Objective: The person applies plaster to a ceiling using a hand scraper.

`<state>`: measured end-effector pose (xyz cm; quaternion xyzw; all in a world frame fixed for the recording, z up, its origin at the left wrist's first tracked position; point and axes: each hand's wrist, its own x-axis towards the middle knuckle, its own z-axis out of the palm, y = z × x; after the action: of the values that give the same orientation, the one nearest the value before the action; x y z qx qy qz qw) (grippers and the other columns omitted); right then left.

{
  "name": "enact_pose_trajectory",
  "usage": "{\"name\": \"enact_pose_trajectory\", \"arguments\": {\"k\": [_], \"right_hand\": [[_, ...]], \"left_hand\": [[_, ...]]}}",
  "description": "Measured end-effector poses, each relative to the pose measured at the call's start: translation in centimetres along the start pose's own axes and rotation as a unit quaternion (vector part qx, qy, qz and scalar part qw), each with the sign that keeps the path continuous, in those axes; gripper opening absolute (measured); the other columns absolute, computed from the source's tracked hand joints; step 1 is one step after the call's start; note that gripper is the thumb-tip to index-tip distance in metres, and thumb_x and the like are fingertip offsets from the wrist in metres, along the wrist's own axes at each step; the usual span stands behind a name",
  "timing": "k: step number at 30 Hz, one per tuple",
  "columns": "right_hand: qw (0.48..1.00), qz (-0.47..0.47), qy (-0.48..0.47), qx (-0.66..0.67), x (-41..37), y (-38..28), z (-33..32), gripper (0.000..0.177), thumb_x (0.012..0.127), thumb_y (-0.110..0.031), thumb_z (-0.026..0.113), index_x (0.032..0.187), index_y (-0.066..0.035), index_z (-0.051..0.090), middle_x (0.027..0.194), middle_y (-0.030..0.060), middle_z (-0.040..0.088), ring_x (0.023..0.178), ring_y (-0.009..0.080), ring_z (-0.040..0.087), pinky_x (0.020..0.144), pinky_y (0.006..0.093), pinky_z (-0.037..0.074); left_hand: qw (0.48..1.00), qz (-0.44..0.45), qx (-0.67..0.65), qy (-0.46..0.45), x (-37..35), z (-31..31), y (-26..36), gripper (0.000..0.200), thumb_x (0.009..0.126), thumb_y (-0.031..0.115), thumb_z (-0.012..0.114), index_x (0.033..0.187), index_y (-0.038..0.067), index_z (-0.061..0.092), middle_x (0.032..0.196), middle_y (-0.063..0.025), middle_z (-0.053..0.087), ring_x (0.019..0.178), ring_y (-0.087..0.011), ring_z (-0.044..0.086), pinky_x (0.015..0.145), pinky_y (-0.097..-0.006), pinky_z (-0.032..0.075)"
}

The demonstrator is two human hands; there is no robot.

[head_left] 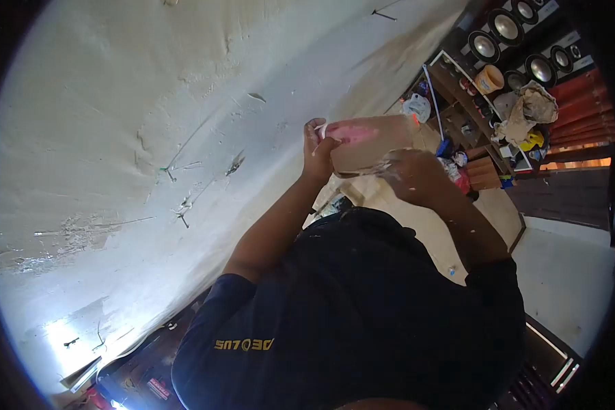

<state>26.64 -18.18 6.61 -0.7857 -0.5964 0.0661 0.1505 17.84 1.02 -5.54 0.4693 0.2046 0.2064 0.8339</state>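
My left hand [317, 152] grips the left end of a flat brown board [383, 140], its thumb over the top face. Pink paste [357, 134] is smeared on the board near that thumb, and a small red-orange spot shows at the far right corner. At the board's lower edge, my right hand [417, 178] is closed around what looks like a thin, flat scraper [369, 170]; its handle is hidden in the fingers. Whitish residue marks the right fingers and forearm.
A pale, patchy wall [205, 116] with several wires sticking out rises close on the left. On the right stand a cluttered wooden shelf [458, 116], speakers [506, 27], an orange-tan bucket [489, 79] and crumpled brown paper [534, 109]. The tan floor [430, 232] shows below.
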Motion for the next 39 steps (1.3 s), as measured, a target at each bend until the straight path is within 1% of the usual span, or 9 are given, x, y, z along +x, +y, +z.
{"name": "enact_pose_trajectory", "arguments": {"k": [3, 9, 10, 13, 16, 19, 33, 37, 39], "right_hand": [[0.999, -0.005, -0.032, -0.007, 0.3, 1.8, 1.0, 0.014, 0.077, -0.016, 0.063, 0.088, -0.007, 0.067, 0.087, 0.0114, 0.066, 0.083, 0.0292, 0.063, 0.072, 0.0391, 0.051], [0.985, 0.061, 0.163, 0.012, 0.8, 2.7, -5.1, 0.008, 0.076, -0.013, 0.067, 0.082, -0.007, 0.068, 0.087, 0.0109, 0.066, 0.081, 0.0293, 0.064, 0.073, 0.0384, 0.051], [0.985, -0.014, 0.168, 0.032, 0.9, 4.0, -4.0, 0.012, 0.076, -0.014, 0.064, 0.085, -0.006, 0.067, 0.089, 0.0100, 0.066, 0.078, 0.0284, 0.064, 0.072, 0.0393, 0.051], [0.996, -0.080, 0.033, -0.031, 1.8, 4.5, -1.9, 0.016, 0.076, -0.013, 0.057, 0.089, -0.007, 0.064, 0.094, 0.0114, 0.062, 0.083, 0.0302, 0.062, 0.071, 0.0391, 0.051], [0.967, -0.165, 0.126, -0.146, 3.0, 4.3, 0.7, 0.017, 0.072, -0.015, 0.060, 0.087, -0.007, 0.062, 0.094, 0.0120, 0.061, 0.082, 0.0310, 0.062, 0.070, 0.0400, 0.051], [0.994, -0.005, -0.062, -0.094, 3.2, 4.1, -0.4, 0.020, 0.072, -0.016, 0.060, 0.089, -0.006, 0.062, 0.094, 0.0139, 0.062, 0.087, 0.0319, 0.061, 0.073, 0.0420, 0.050], [0.980, -0.146, -0.010, -0.136, 1.8, 4.1, 0.4, 0.022, 0.074, -0.023, 0.061, 0.086, -0.005, 0.064, 0.091, 0.0122, 0.062, 0.081, 0.0291, 0.062, 0.067, 0.0389, 0.051], [0.975, -0.165, 0.108, -0.101, 2.1, 2.6, -1.8, 0.018, 0.076, -0.021, 0.058, 0.086, -0.006, 0.061, 0.095, 0.0111, 0.060, 0.084, 0.0289, 0.061, 0.067, 0.0393, 0.051], [0.982, -0.113, 0.042, -0.149, 2.7, 3.0, -0.5, 0.021, 0.075, -0.022, 0.059, 0.088, -0.006, 0.061, 0.097, 0.0106, 0.060, 0.086, 0.0285, 0.061, 0.068, 0.0392, 0.051]], "left_hand": [[1.000, -0.004, 0.008, -0.001, -0.1, 0.5, 0.9, 0.056, 0.069, 0.008, 0.051, 0.120, 0.001, 0.031, 0.105, -0.0160, 0.048, 0.091, -0.0222, 0.053, 0.079, -0.0331, 0.047], [0.996, -0.068, -0.050, -0.001, 0.3, 0.6, 1.8, 0.050, 0.071, 0.011, 0.048, 0.119, 0.003, 0.034, 0.105, -0.0161, 0.050, 0.093, -0.0256, 0.058, 0.075, -0.0366, 0.051], [0.995, -0.090, -0.039, -0.005, 0.2, 0.8, 2.2, 0.049, 0.072, 0.011, 0.048, 0.119, 0.003, 0.036, 0.102, -0.0144, 0.052, 0.090, -0.0246, 0.058, 0.072, -0.0341, 0.051], [0.996, -0.073, -0.057, 0.016, 0.3, 1.5, 2.2, 0.043, 0.074, 0.012, 0.047, 0.116, 0.002, 0.041, 0.097, -0.0116, 0.054, 0.086, -0.0225, 0.059, 0.070, -0.0315, 0.051], [0.994, -0.104, -0.014, -0.012, 0.5, 1.3, 2.4, 0.039, 0.073, 0.011, 0.047, 0.111, 0.001, 0.048, 0.095, -0.0108, 0.057, 0.083, -0.0220, 0.059, 0.071, -0.0321, 0.051], [0.997, -0.077, -0.012, -0.024, 0.1, 1.4, 3.1, 0.036, 0.073, 0.010, 0.046, 0.107, 0.000, 0.052, 0.095, -0.0106, 0.058, 0.087, -0.0207, 0.058, 0.073, -0.0318, 0.049], [0.995, -0.056, -0.056, -0.062, -0.1, 0.5, 2.8, 0.034, 0.074, 0.010, 0.044, 0.105, 0.000, 0.050, 0.092, -0.0099, 0.057, 0.084, -0.0208, 0.057, 0.075, -0.0330, 0.051], [0.997, -0.070, -0.030, 0.007, -0.7, 0.4, 3.2, 0.035, 0.073, 0.010, 0.044, 0.106, 0.000, 0.052, 0.094, -0.0105, 0.057, 0.085, -0.0211, 0.058, 0.075, -0.0348, 0.052], [0.987, -0.097, -0.093, -0.086, -0.7, -0.1, 3.6, 0.038, 0.083, 0.022, 0.041, 0.113, 0.001, 0.054, 0.107, -0.0140, 0.059, 0.099, -0.0233, 0.058, 0.087, -0.0375, 0.047]]}}
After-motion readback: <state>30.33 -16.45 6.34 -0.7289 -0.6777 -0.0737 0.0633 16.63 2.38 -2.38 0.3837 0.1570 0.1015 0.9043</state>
